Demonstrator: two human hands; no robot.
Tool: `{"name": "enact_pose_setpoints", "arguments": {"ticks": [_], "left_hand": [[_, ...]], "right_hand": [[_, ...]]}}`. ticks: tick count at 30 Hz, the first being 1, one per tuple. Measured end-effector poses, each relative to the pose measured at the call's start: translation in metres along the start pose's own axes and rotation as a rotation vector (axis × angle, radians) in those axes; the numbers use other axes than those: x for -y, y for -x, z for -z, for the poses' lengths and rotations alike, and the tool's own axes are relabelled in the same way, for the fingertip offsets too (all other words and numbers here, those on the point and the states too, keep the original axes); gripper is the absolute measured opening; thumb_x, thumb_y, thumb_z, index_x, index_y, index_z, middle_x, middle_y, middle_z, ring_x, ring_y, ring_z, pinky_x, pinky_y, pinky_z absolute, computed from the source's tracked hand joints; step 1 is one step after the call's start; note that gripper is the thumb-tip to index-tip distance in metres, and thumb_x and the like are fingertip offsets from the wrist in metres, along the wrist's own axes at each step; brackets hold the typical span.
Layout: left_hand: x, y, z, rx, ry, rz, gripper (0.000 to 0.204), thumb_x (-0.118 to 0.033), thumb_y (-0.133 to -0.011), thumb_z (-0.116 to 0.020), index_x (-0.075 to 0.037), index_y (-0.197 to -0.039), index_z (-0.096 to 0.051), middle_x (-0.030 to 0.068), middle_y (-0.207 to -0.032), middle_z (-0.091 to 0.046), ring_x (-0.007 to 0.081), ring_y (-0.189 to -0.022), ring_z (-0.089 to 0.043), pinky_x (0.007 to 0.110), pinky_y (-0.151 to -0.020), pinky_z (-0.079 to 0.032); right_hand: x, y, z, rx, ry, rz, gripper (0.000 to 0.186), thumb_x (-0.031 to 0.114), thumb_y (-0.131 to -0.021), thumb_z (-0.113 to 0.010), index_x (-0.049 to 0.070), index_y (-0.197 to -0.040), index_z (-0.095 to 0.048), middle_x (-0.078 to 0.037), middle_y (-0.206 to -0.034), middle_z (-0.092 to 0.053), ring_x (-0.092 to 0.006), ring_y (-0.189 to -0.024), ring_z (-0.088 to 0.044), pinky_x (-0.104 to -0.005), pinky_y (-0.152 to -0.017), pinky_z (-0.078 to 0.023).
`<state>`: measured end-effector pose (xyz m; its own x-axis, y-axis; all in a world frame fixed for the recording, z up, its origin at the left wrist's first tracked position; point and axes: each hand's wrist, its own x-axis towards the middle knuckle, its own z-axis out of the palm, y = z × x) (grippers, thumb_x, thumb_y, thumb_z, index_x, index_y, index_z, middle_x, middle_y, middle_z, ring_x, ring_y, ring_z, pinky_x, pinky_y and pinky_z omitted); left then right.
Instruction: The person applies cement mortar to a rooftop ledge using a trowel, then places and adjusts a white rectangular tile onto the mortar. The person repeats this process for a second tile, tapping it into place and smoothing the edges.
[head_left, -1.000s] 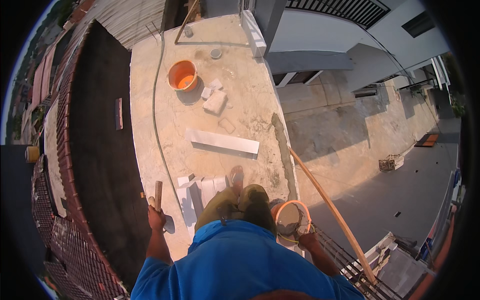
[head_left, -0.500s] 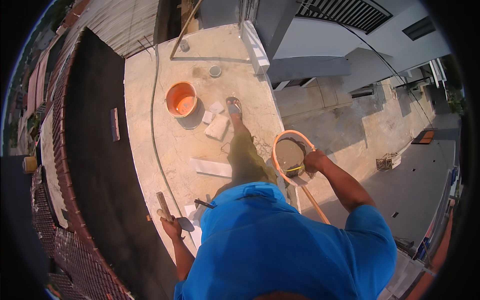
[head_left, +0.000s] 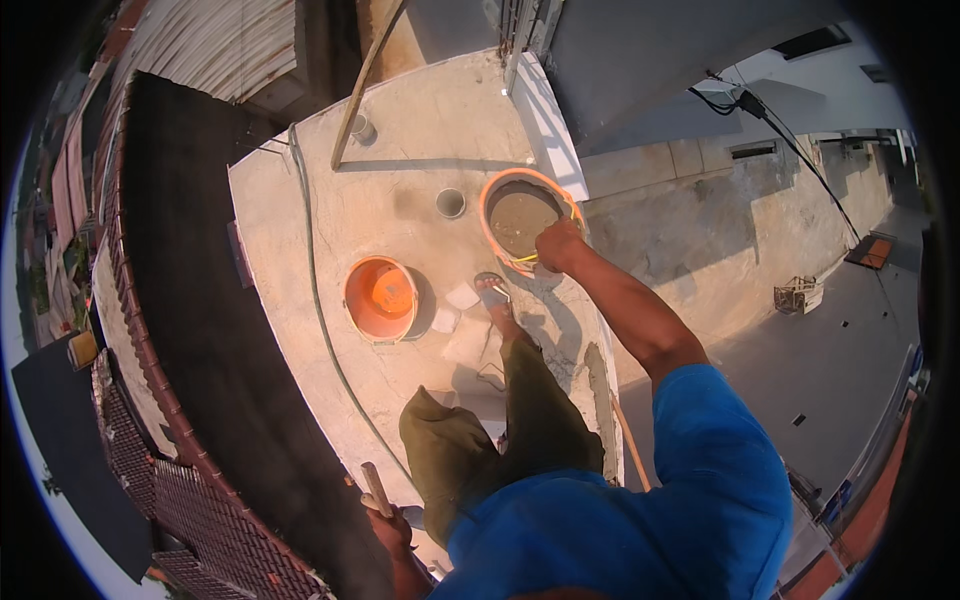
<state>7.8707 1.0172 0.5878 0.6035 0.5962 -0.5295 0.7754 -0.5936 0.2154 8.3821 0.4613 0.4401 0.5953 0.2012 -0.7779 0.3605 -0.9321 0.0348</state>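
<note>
Two hands were at work in the head view, and both were grasping something. The right hand (head_left: pixel 560 246), at the end of an outstretched arm, was curled around the yellow handle (head_left: pixel 525 260) of an orange bucket (head_left: pixel 484 212) holding grey mortar (head_left: pixel 520 218). That bucket was ahead of the person, over the upper right part of the concrete slab (head_left: pixel 268 195), near a white block (head_left: pixel 550 125) at the slab's edge; whether its base touched the slab, I could not tell. Low on the left, the left hand (head_left: pixel 390 532) was closed around a wooden-handled tool (head_left: pixel 376 487), with a grey blade (head_left: pixel 412 516) showing beside the trouser leg.

Between the green hose (head_left: pixel 312 260) and the sandalled foot (head_left: pixel 492 290) stood a second orange bucket (head_left: pixel 365 318), well apart from both hands. Pale block pieces (head_left: pixel 467 340) lay just beside the foot. Farther off, a round grey container (head_left: pixel 450 203) stood left of the mortar bucket, and a wooden plank (head_left: pixel 365 85) slanted down to the slab.
</note>
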Motion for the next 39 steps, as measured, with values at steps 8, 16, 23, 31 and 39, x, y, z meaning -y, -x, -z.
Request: {"name": "enact_pose_setpoints", "arguments": {"ticks": [8,16,23,31,39], "left_hand": [[-0.072,-0.045,0.007,0.097,-0.282,0.026,0.043,-0.026,-0.095,-0.07,0.003,-0.121,-0.053,0.0345,-0.101,-0.067,0.0591,-0.097,-0.068,0.064,-0.084,-0.052],[-0.092,-0.177,0.022,0.386,-0.511,-0.173,0.042,-0.025,-0.096,-0.068,0.004,-0.122,-0.053,0.0347,-0.103,-0.067,0.059,-0.099,-0.067,0.064,-0.085,-0.052],[-0.195,-0.381,0.01,0.384,-0.561,-0.385,0.043,-0.026,-0.096,-0.069,-0.001,-0.127,-0.051,0.0312,-0.101,-0.069,0.0561,-0.096,-0.069,0.063,-0.082,-0.053],[-0.295,-0.492,-0.007,0.499,-0.648,-0.565,0.042,-0.024,-0.101,-0.065,0.002,-0.131,-0.051,0.0323,-0.105,-0.068,0.0578,-0.098,-0.068,0.064,-0.083,-0.051],[-0.34,-0.468,-0.021,0.474,-1.086,-0.623,0.057,-0.027,-0.1,-0.068,-0.001,-0.145,-0.046,0.0322,-0.131,-0.067,0.0537,-0.121,-0.066,0.061,-0.098,-0.054]], "right_hand": [[-0.016,-0.266,0.121,-0.288,-0.026,-0.09,0.025,0.025,-0.1,-0.065,0.016,-0.112,-0.086,-0.008,-0.114,-0.083,-0.0262,-0.114,-0.074,-0.0644,-0.111,-0.031],[0.033,-0.411,0.091,-0.517,-0.211,-0.112,0.029,0.025,-0.103,-0.06,0.018,-0.121,-0.081,-0.003,-0.133,-0.074,-0.0247,-0.134,-0.057,-0.0696,-0.12,-0.029],[0.122,-0.344,-0.064,-0.8,-0.607,-0.205,0.039,0.029,-0.095,-0.067,0.011,-0.13,-0.072,-0.018,-0.15,-0.061,-0.0352,-0.142,-0.054,-0.0603,-0.121,-0.036],[0.231,-0.1,-0.345,0.335,-1.419,-0.657,0.038,0.03,-0.102,-0.058,0.011,-0.133,-0.068,-0.025,-0.124,-0.072,-0.0418,-0.124,-0.068,-0.0517,-0.107,-0.052],[0.368,0.09,-0.456,0.026,-1.905,-1.463,0.034,0.035,-0.099,-0.068,0.009,-0.12,-0.073,-0.023,-0.114,-0.078,-0.0425,-0.108,-0.075,-0.0491,-0.095,-0.059]]}}
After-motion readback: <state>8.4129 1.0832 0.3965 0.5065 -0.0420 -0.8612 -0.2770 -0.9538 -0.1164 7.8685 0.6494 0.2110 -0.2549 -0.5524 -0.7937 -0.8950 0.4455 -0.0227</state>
